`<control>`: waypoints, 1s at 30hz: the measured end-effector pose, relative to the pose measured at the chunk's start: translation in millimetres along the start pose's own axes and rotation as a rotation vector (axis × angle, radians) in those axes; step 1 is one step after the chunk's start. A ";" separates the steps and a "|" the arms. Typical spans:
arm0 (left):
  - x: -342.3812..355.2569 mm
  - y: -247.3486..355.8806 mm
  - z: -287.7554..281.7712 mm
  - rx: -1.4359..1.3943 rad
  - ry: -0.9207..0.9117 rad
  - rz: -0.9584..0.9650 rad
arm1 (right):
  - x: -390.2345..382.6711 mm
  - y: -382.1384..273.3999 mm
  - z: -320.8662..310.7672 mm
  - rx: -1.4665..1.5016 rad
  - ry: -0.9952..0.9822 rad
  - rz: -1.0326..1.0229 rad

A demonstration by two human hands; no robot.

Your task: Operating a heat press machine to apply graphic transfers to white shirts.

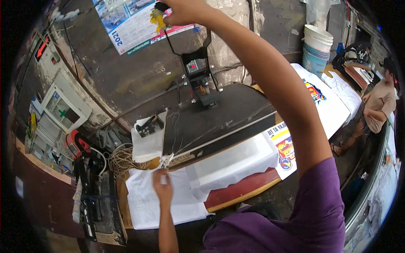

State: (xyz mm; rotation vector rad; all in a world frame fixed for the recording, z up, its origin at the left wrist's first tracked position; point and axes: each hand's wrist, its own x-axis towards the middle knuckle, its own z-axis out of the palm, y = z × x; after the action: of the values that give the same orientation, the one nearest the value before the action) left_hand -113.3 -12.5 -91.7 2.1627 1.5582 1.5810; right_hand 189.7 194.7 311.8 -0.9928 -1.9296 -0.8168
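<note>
Press (215,120): likely heavy; best held by handle (157,19) | clasped there by right hand (182,12) | left hand (163,187) half-curled, hold cannot be told

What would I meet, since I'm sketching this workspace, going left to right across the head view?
White cabinet with a green cross → coil of rope → left hand → maroon pad → stacked buckets → person in a beige top.

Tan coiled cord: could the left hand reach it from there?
Probably yes: the left hand is nearby, and only flat white fabric seems to lie between it and the tan coiled cord.
</note>
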 end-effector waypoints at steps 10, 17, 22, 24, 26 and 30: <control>-69.5 73.5 36.5 0.334 -0.421 0.514 | -294.5 -147.6 -136.3 0.430 -0.185 0.076; -77.8 163.7 46.6 0.115 -0.430 0.767 | -465.3 -158.5 -135.7 1.473 -0.494 1.893; -93.7 219.5 47.5 -0.243 -0.488 0.757 | -498.5 -64.6 -147.7 0.913 -0.320 1.883; -91.0 224.5 42.4 -0.343 -0.511 0.691 | -494.1 6.8 -196.8 0.679 -0.243 1.905; -97.4 219.0 43.3 -0.459 -0.533 0.574 | -519.6 101.2 -282.9 0.549 -0.271 1.723; -118.2 208.1 51.2 -0.530 -0.592 0.108 | -456.7 156.0 -341.2 1.063 0.106 1.555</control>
State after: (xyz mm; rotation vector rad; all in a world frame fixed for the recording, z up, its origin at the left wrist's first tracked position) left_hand 68.6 -176.0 -85.0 2.1325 0.7587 1.0506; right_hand 615.0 -160.5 106.2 -1.2249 -0.7116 0.9204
